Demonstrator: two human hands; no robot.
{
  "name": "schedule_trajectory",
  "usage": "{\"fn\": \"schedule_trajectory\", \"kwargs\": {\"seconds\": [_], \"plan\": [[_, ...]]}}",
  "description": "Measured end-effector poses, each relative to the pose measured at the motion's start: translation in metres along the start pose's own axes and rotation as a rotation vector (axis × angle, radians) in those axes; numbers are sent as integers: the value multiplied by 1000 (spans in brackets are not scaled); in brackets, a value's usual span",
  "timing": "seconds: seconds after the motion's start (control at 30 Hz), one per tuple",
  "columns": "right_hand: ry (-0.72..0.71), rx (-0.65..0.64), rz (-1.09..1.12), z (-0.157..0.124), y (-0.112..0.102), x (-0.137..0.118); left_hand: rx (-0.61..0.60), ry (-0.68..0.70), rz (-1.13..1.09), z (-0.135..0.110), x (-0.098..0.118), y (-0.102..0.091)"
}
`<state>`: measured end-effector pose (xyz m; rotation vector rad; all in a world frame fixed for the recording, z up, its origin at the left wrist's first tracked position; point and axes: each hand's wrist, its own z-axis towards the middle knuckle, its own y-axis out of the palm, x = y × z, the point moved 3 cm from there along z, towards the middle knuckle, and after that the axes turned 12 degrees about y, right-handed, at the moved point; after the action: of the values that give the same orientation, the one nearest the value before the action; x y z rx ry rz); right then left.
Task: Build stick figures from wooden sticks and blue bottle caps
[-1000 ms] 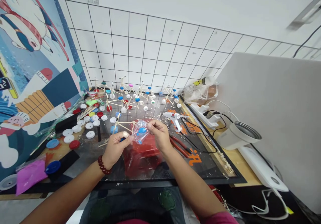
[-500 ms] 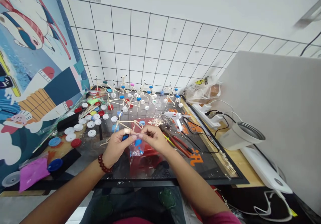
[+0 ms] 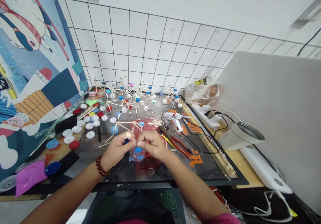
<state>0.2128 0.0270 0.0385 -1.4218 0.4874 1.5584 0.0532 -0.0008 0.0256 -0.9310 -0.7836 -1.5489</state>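
Note:
At the front middle of the table, my left hand (image 3: 118, 149) and my right hand (image 3: 153, 143) meet, thumbs and forefingers pinched at the top of a small clear plastic bag (image 3: 136, 157). Something blue shows inside the bag, partly covered by my fingers. Just beyond my hands stands a small stick model bicycle (image 3: 125, 125) with light-blue bottle-cap wheels. A dark blue piece sits behind my left fingers, mostly hidden. A beaded bracelet (image 3: 101, 166) circles my left wrist.
Several stick models with coloured caps (image 3: 136, 98) stand along the back. Loose bottle caps (image 3: 90, 125) and a pink packet (image 3: 31, 177) lie on the left. A white glue gun (image 3: 176, 119), red-handled pliers (image 3: 179, 145) and a power strip (image 3: 207, 115) are on the right.
My fingertips stay together at the bag's top, and the bag hangs slightly lower in view. The camera has shifted a little; the other things stand as before.

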Motion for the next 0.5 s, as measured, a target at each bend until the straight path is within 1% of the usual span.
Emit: {"fn": "schedule_trajectory", "kwargs": {"seconds": [0.1,0.17,0.23,0.37,0.4,0.43,0.47,0.5], "plan": [[-37,37,-53,-1,-3,0,95,-9,12,-1,-2,-2],[-77,44,-95,-2,-3,-1,121,0,30,0,-2,-3],[-90,36,-128,-2,-2,-2,65,31,44,3,2,-3],[-62,-20,-149,-1,2,0,-144,144,121,8,26,-7],[-60,-29,-140,-1,2,1,-168,167,153,7,33,-12],[-64,-23,-127,-2,1,2,-166,187,189,4,41,-19],[-70,-5,-117,-2,-2,2,-131,200,231,0,48,-30],[-79,28,-110,-2,-5,3,-44,206,281,-4,55,-44]]}}
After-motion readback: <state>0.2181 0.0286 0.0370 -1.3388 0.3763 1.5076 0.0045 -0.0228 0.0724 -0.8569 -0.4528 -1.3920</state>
